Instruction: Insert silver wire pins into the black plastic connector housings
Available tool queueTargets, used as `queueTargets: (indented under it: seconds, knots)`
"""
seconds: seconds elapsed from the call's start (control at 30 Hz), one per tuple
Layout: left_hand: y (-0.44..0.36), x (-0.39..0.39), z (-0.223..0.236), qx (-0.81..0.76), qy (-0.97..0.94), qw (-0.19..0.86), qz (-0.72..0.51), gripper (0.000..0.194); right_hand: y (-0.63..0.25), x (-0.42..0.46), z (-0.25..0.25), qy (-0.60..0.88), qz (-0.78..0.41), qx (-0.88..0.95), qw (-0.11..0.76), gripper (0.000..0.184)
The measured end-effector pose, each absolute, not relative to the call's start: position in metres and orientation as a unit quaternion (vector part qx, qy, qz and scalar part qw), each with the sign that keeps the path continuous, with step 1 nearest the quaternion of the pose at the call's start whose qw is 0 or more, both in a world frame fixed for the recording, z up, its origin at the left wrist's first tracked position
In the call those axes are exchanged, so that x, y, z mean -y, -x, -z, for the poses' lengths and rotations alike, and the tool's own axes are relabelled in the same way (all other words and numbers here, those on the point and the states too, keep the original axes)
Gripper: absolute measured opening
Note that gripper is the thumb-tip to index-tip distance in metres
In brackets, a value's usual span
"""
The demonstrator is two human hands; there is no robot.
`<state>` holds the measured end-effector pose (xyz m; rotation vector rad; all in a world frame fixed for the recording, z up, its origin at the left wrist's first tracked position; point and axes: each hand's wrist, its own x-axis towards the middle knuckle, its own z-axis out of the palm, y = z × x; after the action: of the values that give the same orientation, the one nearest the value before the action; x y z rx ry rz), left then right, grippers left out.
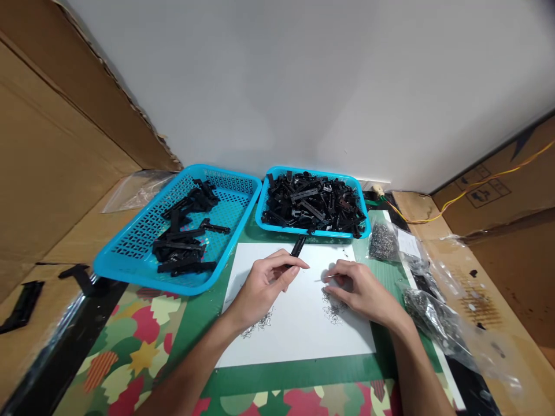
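Note:
A narrow black plastic part (298,246) is pinched between the thumb and fingers of my left hand (271,280), over the white sheet (299,341). To its right, my right hand (356,287) has its thumb and fingers curled around a thin, shiny metal tool (330,277); its exact kind is too fine to make out. Just below those fingers lies a loose pile of tiny wire pieces, perhaps springs (335,312). A second pile of tiny wire pieces (256,327) spreads on the sheet beside my left wrist, partly hidden by it.
A blue basket (245,182) with some black parts stands at left. Behind the sheet, a smaller blue basket (367,222) is heaped with black parts. Plastic bags of small metal pieces (384,241) lie at right, near a yellow cable (455,202). Cardboard walls (65,115) flank both sides.

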<state>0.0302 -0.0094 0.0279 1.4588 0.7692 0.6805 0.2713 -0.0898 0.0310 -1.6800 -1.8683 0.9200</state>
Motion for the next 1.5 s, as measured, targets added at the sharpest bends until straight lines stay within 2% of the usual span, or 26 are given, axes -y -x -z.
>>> queueTargets:
  seconds: [0.1, 0.2, 0.33, 0.63, 0.73, 1.07, 1.27, 1.5]
  knots:
    - [-0.031, 0.011, -0.03, -0.339, -0.643, 0.62, -0.295, 0.023, -0.274, 0.091, -0.03, 0.614, -0.343, 0.669, 0.24, 0.009]
    - [-0.032, 0.014, -0.031, -0.34, -0.652, 0.611, -0.294, 0.022, -0.275, 0.091, -0.027, 0.607, -0.355, 0.672, 0.233, 0.005]
    - [-0.032, 0.017, -0.031, -0.341, -0.65, 0.615, -0.29, 0.023, -0.273, 0.091, -0.024, 0.61, -0.347, 0.674, 0.231, 0.014]
    - [-0.033, 0.022, -0.028, -0.339, -0.663, 0.599, -0.295, 0.025, -0.267, 0.092, -0.024, 0.597, -0.267, 0.688, 0.314, 0.013]
    - [-0.033, 0.022, -0.026, -0.342, -0.666, 0.591, -0.303, 0.024, -0.267, 0.092, -0.022, 0.596, -0.248, 0.695, 0.318, 0.012]
    - [-0.032, 0.024, -0.03, -0.341, -0.682, 0.578, -0.29, 0.025, -0.266, 0.096, -0.022, 0.655, -0.303, 0.615, 0.318, 0.026]
    - [-0.034, 0.026, -0.029, -0.34, -0.69, 0.575, -0.28, 0.025, -0.264, 0.096, -0.012, 0.636, -0.233, 0.646, 0.353, 0.025]
    - [-0.031, 0.023, -0.026, -0.359, -0.666, 0.578, -0.305, 0.024, -0.266, 0.094, 0.0, 0.651, -0.211, 0.63, 0.367, 0.022]
